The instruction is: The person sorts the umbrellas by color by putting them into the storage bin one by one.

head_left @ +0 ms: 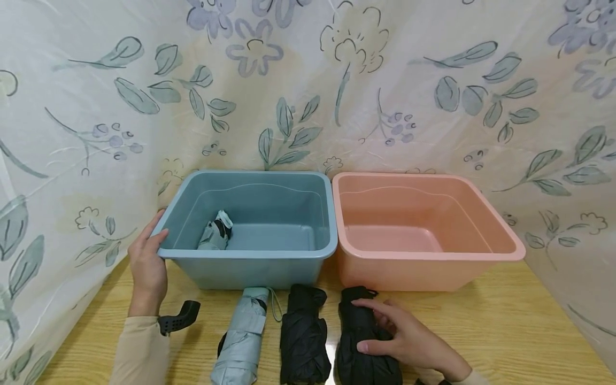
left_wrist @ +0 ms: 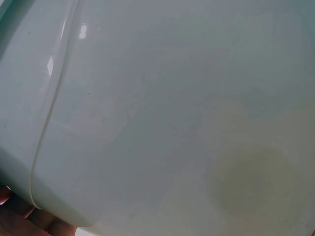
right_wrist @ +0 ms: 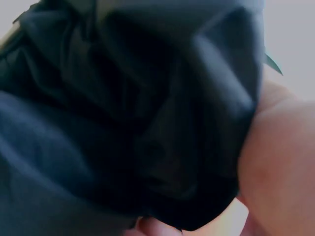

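Note:
At the left end of the blue plastic bin (head_left: pixel 250 253), my left hand (head_left: pixel 149 264) holds the rim, thumb over the edge and fingers along the outside. In the left wrist view the bin's wall (left_wrist: pixel 147 118) fills most of the picture, with fingers (left_wrist: pixel 29 219) at the lower left corner. My right hand (head_left: pixel 401 334) grips the rightmost folded black umbrella (head_left: pixel 358 321) from above, thumb and fingers spread across it. Close up in the right wrist view, its dark fabric (right_wrist: pixel 147 113) hides most of the fingers.
A second folded black umbrella (head_left: pixel 303 337) and a light blue one (head_left: pixel 243 337) lie side by side on the wooden table (head_left: pixel 505 326). Another light blue folded umbrella (head_left: pixel 214 235) is inside the blue bin. A pink bin (head_left: pixel 428 255) stands right beside it, before a floral sheet (head_left: pixel 308 80).

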Demonstrator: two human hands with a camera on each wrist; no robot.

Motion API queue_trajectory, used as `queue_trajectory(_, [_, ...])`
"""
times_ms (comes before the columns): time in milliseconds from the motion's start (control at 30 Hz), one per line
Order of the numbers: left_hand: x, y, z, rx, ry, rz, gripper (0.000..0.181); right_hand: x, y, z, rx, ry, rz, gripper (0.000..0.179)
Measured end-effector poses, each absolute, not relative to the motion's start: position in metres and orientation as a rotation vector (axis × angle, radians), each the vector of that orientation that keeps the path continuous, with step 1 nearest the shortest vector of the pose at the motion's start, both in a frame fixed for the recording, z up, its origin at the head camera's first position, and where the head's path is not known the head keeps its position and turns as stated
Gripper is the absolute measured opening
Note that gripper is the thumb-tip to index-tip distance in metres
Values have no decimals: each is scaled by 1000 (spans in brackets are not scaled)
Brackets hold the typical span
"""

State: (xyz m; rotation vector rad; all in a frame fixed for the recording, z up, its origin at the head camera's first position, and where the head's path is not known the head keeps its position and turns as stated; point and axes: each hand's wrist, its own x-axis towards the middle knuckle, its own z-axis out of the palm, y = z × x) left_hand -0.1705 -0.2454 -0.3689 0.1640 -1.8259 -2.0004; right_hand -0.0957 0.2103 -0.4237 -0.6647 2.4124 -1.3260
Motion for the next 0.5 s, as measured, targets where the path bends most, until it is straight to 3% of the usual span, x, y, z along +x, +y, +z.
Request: queue_trajectory(500, [-172,-245,-365,190,-1835,-2004,48,-92,200,-422,-487,2291,-1394,72])
